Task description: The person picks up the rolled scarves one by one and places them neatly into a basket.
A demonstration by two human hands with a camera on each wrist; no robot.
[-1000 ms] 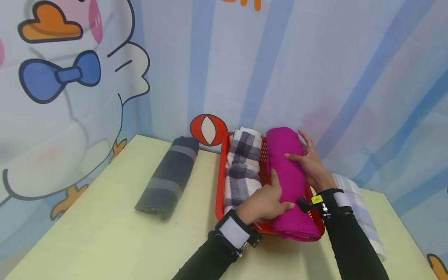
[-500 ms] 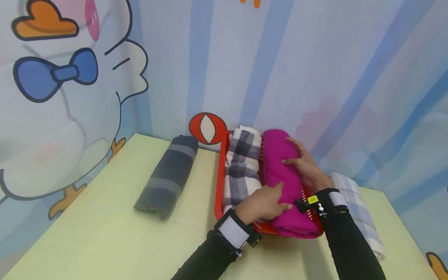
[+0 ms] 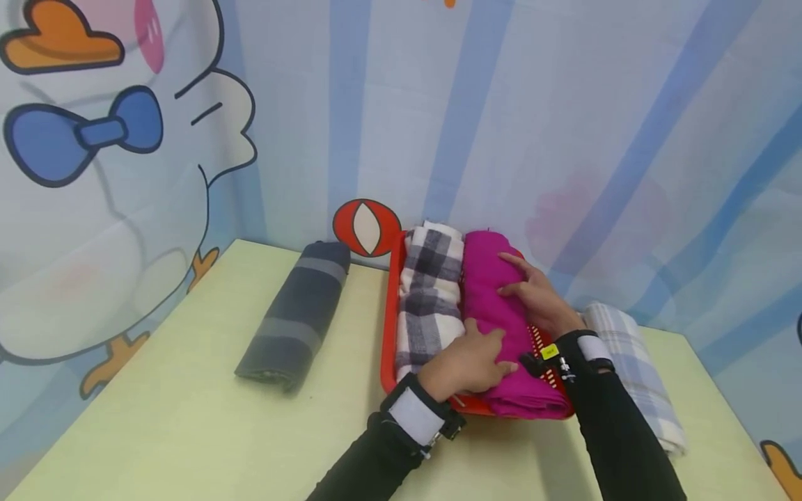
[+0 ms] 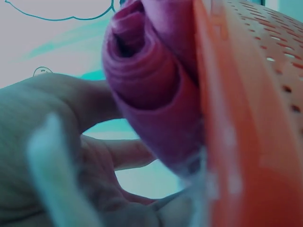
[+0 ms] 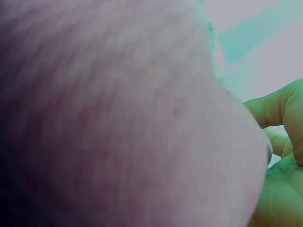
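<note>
A magenta rolled cloth (image 3: 485, 278) lies lengthwise in the right part of a red plastic basket (image 3: 389, 334), its near end on the front rim. Beside it in the basket is a grey-and-white checked rolled cloth (image 3: 431, 278). My left hand (image 3: 464, 362) reaches over the basket's front, its spread fingers and thumb touching the magenta roll. From the right, my right hand (image 3: 540, 298) presses on the same roll with extended fingers and thumb. In the left wrist view, the coiled end of the magenta cloth (image 4: 147, 71) shows against the basket wall (image 4: 246, 118). The right wrist view is mostly filled by blurred cloth.
A dark grey striped rolled cloth (image 3: 297, 316) lies on the pale yellow table (image 3: 188, 403), left of the basket. To the right, partly behind my right forearm, is a white-and-blue plaid folded cloth (image 3: 635, 376). A printed fabric backdrop (image 3: 401, 104) stands behind the table.
The magenta roll has shifted left and lower into the basket, closer to the checked roll. My right hand has moved left with it; my left hand stays near its front half.
</note>
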